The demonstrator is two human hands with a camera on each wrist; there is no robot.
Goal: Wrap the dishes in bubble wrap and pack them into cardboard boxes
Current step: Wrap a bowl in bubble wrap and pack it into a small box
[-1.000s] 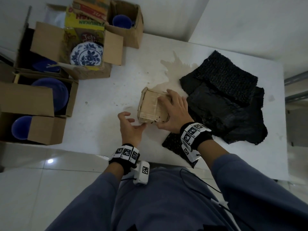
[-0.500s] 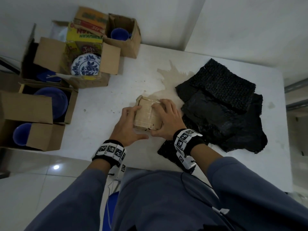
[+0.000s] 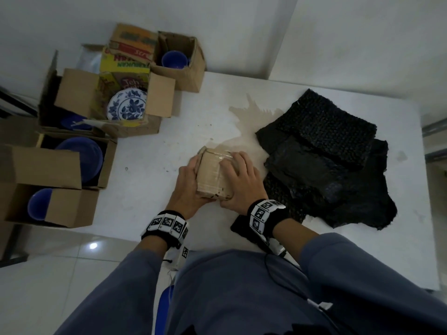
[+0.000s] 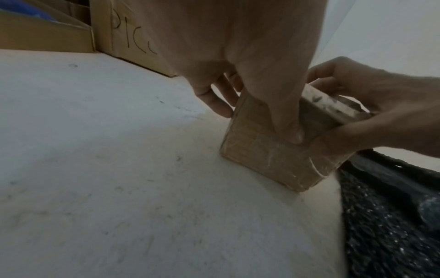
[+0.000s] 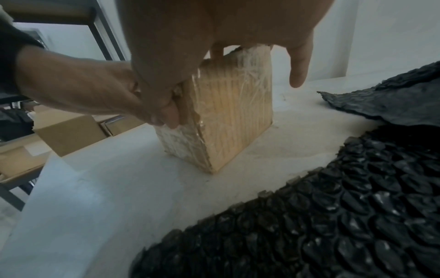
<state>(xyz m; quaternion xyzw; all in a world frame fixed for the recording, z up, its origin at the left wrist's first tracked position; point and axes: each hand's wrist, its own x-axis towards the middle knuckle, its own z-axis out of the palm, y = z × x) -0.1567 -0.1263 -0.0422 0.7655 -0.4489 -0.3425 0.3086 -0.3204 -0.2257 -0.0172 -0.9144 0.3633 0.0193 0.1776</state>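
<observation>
A small taped cardboard box (image 3: 214, 174) stands on the white table (image 3: 145, 180), near its front edge. My left hand (image 3: 189, 182) grips its left side, thumb on the near face. My right hand (image 3: 239, 180) holds its right side and top, fingers spread over the tape. In the left wrist view the left thumb presses the box (image 4: 266, 156) front. In the right wrist view the same box (image 5: 228, 116) is upright, with both hands at its top. Black bubble wrap sheets (image 3: 324, 160) lie in a pile just right of the box.
Open cardboard boxes at the table's left hold blue dishes (image 3: 81, 160) and a blue-and-white patterned plate (image 3: 127, 105). Another box (image 3: 180, 61) with a blue bowl sits at the back. A brownish stain (image 3: 251, 114) marks the table. The table's front edge is close to my body.
My left hand came in from an open pose beside the box and now grips its left side. The box stood up more squarely between both hands.
</observation>
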